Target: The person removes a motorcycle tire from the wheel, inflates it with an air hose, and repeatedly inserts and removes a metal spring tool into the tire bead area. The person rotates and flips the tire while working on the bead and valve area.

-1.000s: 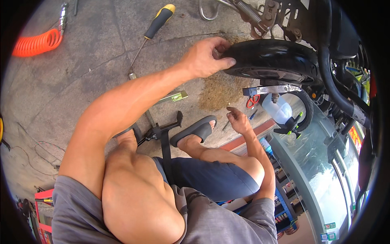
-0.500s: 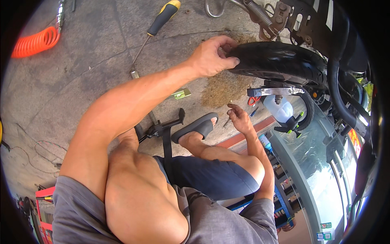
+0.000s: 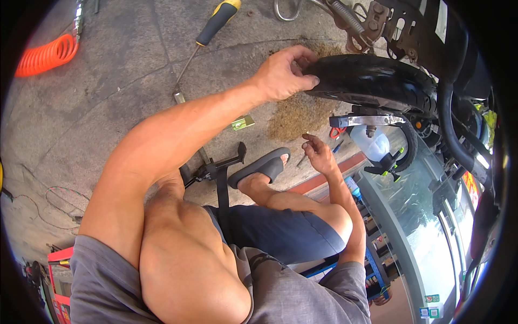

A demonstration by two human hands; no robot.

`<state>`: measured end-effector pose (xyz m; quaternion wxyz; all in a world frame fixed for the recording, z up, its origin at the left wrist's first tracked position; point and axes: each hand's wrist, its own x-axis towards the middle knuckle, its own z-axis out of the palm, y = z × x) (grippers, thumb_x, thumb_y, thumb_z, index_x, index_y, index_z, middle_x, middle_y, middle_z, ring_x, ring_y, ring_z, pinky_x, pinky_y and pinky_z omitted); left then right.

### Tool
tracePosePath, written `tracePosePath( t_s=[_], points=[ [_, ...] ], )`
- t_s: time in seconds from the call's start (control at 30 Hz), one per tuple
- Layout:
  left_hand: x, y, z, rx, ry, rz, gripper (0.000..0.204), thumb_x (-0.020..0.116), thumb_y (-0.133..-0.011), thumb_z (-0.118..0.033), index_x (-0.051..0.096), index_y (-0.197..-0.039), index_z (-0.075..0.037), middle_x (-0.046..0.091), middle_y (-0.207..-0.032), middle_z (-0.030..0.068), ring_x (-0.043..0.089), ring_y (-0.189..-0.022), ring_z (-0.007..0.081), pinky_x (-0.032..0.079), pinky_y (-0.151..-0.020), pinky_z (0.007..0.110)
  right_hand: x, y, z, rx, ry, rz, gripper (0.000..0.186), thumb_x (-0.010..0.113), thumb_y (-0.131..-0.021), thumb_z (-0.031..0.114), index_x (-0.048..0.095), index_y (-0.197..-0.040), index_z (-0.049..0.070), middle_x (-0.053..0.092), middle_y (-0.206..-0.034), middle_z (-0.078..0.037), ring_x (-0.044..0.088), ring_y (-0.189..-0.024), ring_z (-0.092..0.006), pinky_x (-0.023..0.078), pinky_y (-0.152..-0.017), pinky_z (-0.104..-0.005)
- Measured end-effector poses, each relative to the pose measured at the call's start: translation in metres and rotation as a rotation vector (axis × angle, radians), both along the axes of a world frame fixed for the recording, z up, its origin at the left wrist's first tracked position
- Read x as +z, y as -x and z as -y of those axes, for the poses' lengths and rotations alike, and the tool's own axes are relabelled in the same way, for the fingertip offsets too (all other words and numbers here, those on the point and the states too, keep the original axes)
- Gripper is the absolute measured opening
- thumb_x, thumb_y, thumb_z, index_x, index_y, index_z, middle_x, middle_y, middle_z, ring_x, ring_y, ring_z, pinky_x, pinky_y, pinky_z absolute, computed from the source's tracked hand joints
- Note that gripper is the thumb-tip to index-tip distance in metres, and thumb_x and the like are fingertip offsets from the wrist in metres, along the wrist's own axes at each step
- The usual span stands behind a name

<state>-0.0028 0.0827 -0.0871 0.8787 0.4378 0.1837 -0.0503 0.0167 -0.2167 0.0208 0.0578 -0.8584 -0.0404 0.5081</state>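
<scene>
My left hand is closed over the near left end of a black motorcycle tyre, thumb on the near side and fingers curling round the far side, partly hidden. The tyre is on the motorcycle at the upper right. Lower down, my right hand hangs in front of my shin, apart from the wheel. Its thumb and bent fingers close on a tiny pale-tipped thing too small to name. Brown, sawdust-like grit covers the concrete between the two hands.
A yellow-and-black screwdriver and a yellowish-green metal piece lie left of the wheel. An orange coiled hose is at far left. A black bracket stands by my sandal. A glass panel leans at right.
My right hand has risen very slightly, its fingers a little more bent. My left hand keeps its place on the tyre.
</scene>
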Motion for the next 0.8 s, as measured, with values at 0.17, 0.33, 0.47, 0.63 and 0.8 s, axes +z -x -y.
tracePosePath(
  t_s=[0.17, 0.33, 0.47, 0.63, 0.8],
  points=[
    [-0.002, 0.000, 0.003, 0.005, 0.032, -0.014, 0.049, 0.081, -0.081, -0.014, 0.060, -0.124, -0.005, 0.059, -0.112, 0.0061, 0.063, -0.090, 0.0119, 0.053, -0.079, 0.026, 0.001, 0.000, -0.003, 0.003, -0.011, 0.000, 0.040, 0.062, -0.095, 0.023, 0.062, -0.129, 0.003, 0.071, -0.093, -0.014, 0.067, -0.084, -0.0196, 0.053, -0.081, -0.0335],
    [-0.003, 0.000, 0.007, 0.032, 0.113, -0.008, 0.050, 0.080, -0.082, -0.012, 0.058, -0.126, -0.005, 0.058, -0.113, 0.0059, 0.061, -0.093, 0.0119, 0.052, -0.081, 0.027, 0.002, 0.001, -0.004, 0.000, -0.008, 0.004, 0.039, 0.063, -0.095, 0.023, 0.062, -0.128, 0.003, 0.070, -0.091, -0.013, 0.066, -0.082, -0.0185, 0.053, -0.079, -0.0331],
    [-0.005, 0.000, 0.010, 0.042, 0.204, -0.003, 0.051, 0.078, -0.083, -0.009, 0.055, -0.128, -0.005, 0.056, -0.115, 0.0059, 0.059, -0.095, 0.0120, 0.052, -0.082, 0.027, 0.001, 0.000, -0.004, 0.008, -0.008, -0.014, 0.040, 0.062, -0.095, 0.022, 0.061, -0.130, 0.002, 0.069, -0.092, -0.011, 0.065, -0.083, -0.0168, 0.053, -0.079, -0.0324],
    [-0.002, -0.001, 0.010, 0.032, 0.252, -0.041, 0.051, 0.077, -0.083, -0.007, 0.055, -0.129, -0.007, 0.055, -0.117, 0.0050, 0.059, -0.094, 0.0121, 0.052, -0.080, 0.027, 0.002, -0.002, -0.008, 0.035, 0.028, -0.048, 0.040, 0.061, -0.097, 0.019, 0.058, -0.133, 0.001, 0.068, -0.095, -0.008, 0.063, -0.087, -0.0137, 0.052, -0.082, -0.0310],
    [0.010, 0.004, 0.011, 0.051, 0.523, -0.115, 0.065, 0.079, -0.078, -0.012, 0.050, -0.137, -0.010, 0.059, -0.114, 0.0058, 0.060, -0.087, 0.0152, 0.052, -0.075, 0.031, 0.003, -0.002, -0.010, 0.023, 0.017, -0.049, 0.040, 0.061, -0.097, 0.018, 0.058, -0.133, 0.001, 0.068, -0.094, -0.007, 0.062, -0.085, -0.0128, 0.051, -0.080, -0.0303]
  ],
)
